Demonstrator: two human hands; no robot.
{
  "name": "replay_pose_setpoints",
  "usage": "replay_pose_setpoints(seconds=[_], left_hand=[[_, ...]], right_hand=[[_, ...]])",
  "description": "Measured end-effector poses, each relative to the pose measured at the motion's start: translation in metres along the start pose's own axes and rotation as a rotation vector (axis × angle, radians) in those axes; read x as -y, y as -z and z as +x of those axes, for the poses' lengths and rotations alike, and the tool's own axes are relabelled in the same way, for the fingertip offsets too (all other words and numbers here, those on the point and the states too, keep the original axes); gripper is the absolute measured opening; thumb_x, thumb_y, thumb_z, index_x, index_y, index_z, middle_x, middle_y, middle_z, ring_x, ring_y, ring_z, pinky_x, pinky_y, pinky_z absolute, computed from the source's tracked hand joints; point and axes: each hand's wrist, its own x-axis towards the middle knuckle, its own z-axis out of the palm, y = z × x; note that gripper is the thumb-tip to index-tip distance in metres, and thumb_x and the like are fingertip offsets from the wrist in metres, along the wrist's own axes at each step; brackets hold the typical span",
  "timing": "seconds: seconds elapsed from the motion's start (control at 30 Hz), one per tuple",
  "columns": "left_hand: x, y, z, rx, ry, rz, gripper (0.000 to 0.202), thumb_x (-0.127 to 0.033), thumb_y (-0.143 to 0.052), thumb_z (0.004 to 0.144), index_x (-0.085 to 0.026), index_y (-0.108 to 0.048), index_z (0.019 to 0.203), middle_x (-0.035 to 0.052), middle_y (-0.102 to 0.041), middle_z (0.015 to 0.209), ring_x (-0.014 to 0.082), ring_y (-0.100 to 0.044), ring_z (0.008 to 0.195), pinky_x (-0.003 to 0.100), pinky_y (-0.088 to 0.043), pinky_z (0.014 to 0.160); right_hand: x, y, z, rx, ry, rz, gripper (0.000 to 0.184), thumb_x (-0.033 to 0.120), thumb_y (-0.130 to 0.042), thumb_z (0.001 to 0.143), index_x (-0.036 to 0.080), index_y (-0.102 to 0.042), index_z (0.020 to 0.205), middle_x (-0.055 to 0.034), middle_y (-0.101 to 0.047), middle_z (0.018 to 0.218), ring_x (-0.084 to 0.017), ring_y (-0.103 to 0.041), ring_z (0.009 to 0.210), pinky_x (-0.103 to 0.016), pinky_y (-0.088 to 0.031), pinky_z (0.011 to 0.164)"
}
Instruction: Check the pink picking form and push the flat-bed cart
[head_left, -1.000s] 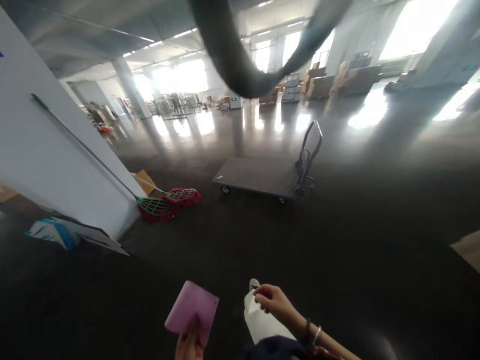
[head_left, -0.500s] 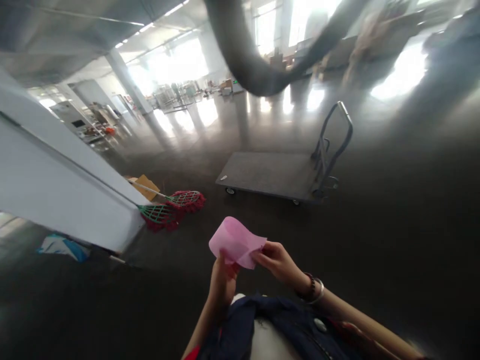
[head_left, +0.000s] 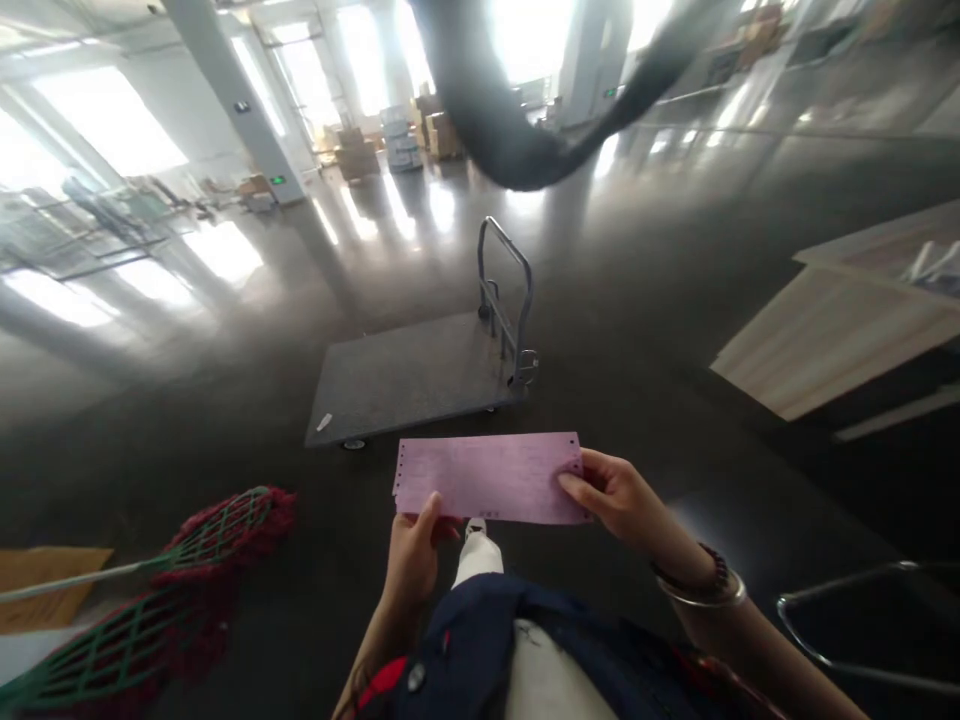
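A pink paper slip (head_left: 487, 478) with punched holes along its short edges is stretched flat between my two hands, in front of my body. Faint print shows on it, too blurred to read. My left hand (head_left: 416, 548) pinches its lower left edge, thumb on top. At the right end, my right hand (head_left: 609, 490) grips the slip between thumb and fingers; a dark beaded bracelet and a silver bangle circle that wrist.
Beyond the paper stands a grey platform trolley (head_left: 412, 375) with an upright handle. Dust mops with red fringes (head_left: 225, 530) lie at lower left beside cardboard (head_left: 52, 585). Pale stacked boards (head_left: 862, 320) are at right, above a metal tube frame (head_left: 825, 640). Boxes (head_left: 356, 155) stand by the windows.
The pink slip was curled over and is now spread flat, with my hands farther apart. My view has turned right, so the trolley sits farther left and the boards have come into sight.
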Motion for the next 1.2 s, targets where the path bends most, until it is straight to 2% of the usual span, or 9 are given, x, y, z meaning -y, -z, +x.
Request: replay_pose_setpoints(seconds=[0.17, 0.3, 0.47, 0.63, 0.77, 0.9, 1.0, 1.1, 1.2], left_hand=[[-0.046, -0.010, 0.063, 0.078, -0.159, 0.280, 0.042, -0.051, -0.069, 0.060, -0.011, -0.057, 0.057, 0.0002, -0.052, 0.046, 0.0094, -0.045, 0.041, 0.021, -0.037, 0.042], [-0.072, -0.020, 0.105, 0.202, -0.194, 0.372, 0.037, -0.046, -0.068, 0.065, -0.012, -0.056, 0.055, -0.0004, -0.051, 0.047, 0.0084, -0.043, 0.042, 0.020, -0.035, 0.042], [-0.080, -0.046, 0.142, 0.330, -0.124, 0.385, 0.034, -0.042, -0.067, 0.068, -0.012, -0.057, 0.056, 0.0005, -0.051, 0.050, 0.0090, -0.043, 0.044, 0.020, -0.035, 0.044], [-0.078, -0.076, 0.170, 0.409, -0.106, 0.426, 0.034, -0.043, -0.064, 0.071, -0.013, -0.056, 0.056, -0.0001, -0.049, 0.049, 0.0089, -0.042, 0.043, 0.020, -0.034, 0.044], [-0.075, -0.110, 0.195, 0.430, -0.107, 0.424, 0.032, -0.042, -0.063, 0.071, -0.013, -0.058, 0.060, -0.0006, -0.050, 0.050, 0.0084, -0.043, 0.044, 0.020, -0.035, 0.044], [-0.070, -0.158, 0.224, 0.411, -0.099, 0.391, 0.035, -0.044, -0.067, 0.065, -0.013, -0.055, 0.056, -0.0007, -0.050, 0.051, 0.0080, -0.043, 0.044, 0.019, -0.035, 0.042], [-0.063, -0.197, 0.251, 0.383, -0.116, 0.343, 0.035, -0.046, -0.070, 0.061, -0.013, -0.057, 0.059, -0.0010, -0.050, 0.050, 0.0086, -0.044, 0.044, 0.020, -0.037, 0.042], [-0.054, -0.233, 0.287, 0.326, -0.161, 0.374, 0.035, -0.045, -0.068, 0.061, -0.012, -0.060, 0.066, 0.0004, -0.054, 0.055, 0.0100, -0.049, 0.050, 0.021, -0.042, 0.049], [-0.044, -0.265, 0.333, 0.230, -0.271, 0.490, 0.040, -0.043, -0.063, 0.065, -0.010, -0.063, 0.088, 0.0073, -0.063, 0.081, 0.0147, -0.058, 0.072, 0.025, -0.047, 0.067]], right_hand=[[0.009, 0.007, 0.029, -0.249, -0.023, -0.005, 0.031, 0.042, -0.060, 0.071, 0.012, -0.062, 0.078, -0.0042, -0.059, 0.066, -0.013, -0.053, 0.056, -0.021, -0.044, 0.047], [0.018, 0.007, 0.039, -0.382, -0.045, 0.049, 0.034, 0.043, -0.062, 0.072, 0.013, -0.065, 0.086, -0.0053, -0.062, 0.069, -0.017, -0.059, 0.062, -0.023, -0.050, 0.052], [0.021, 0.016, 0.043, -0.539, -0.057, 0.042, 0.036, 0.048, -0.065, 0.071, 0.014, -0.069, 0.081, -0.0056, -0.062, 0.067, -0.016, -0.057, 0.060, -0.021, -0.047, 0.049], [0.006, 0.041, 0.050, -0.621, -0.131, 0.197, 0.039, 0.046, -0.067, 0.072, 0.014, -0.068, 0.094, -0.0072, -0.064, 0.078, -0.015, -0.057, 0.063, -0.022, -0.048, 0.053], [-0.005, 0.071, 0.065, -0.671, -0.120, 0.301, 0.037, 0.043, -0.070, 0.070, 0.015, -0.069, 0.093, -0.0060, -0.064, 0.076, -0.014, -0.057, 0.064, -0.020, -0.048, 0.054], [-0.010, 0.112, 0.086, -0.708, -0.090, 0.377, 0.033, 0.041, -0.073, 0.068, 0.016, -0.070, 0.089, -0.0048, -0.063, 0.073, -0.013, -0.057, 0.063, -0.019, -0.049, 0.054], [-0.006, 0.149, 0.102, -0.778, -0.068, 0.413, 0.035, 0.043, -0.076, 0.062, 0.015, -0.070, 0.082, -0.0035, -0.060, 0.063, -0.009, -0.051, 0.049, -0.017, -0.043, 0.041], [0.005, 0.188, 0.114, -0.867, -0.063, 0.442, 0.035, 0.043, -0.080, 0.055, 0.015, -0.070, 0.074, -0.0012, -0.056, 0.054, -0.006, -0.041, 0.039, -0.015, -0.035, 0.032], [0.015, 0.223, 0.125, -0.902, -0.035, 0.456, 0.029, 0.040, -0.081, 0.054, 0.018, -0.071, 0.070, 0.0007, -0.052, 0.050, -0.005, -0.039, 0.037, -0.015, -0.034, 0.032]])
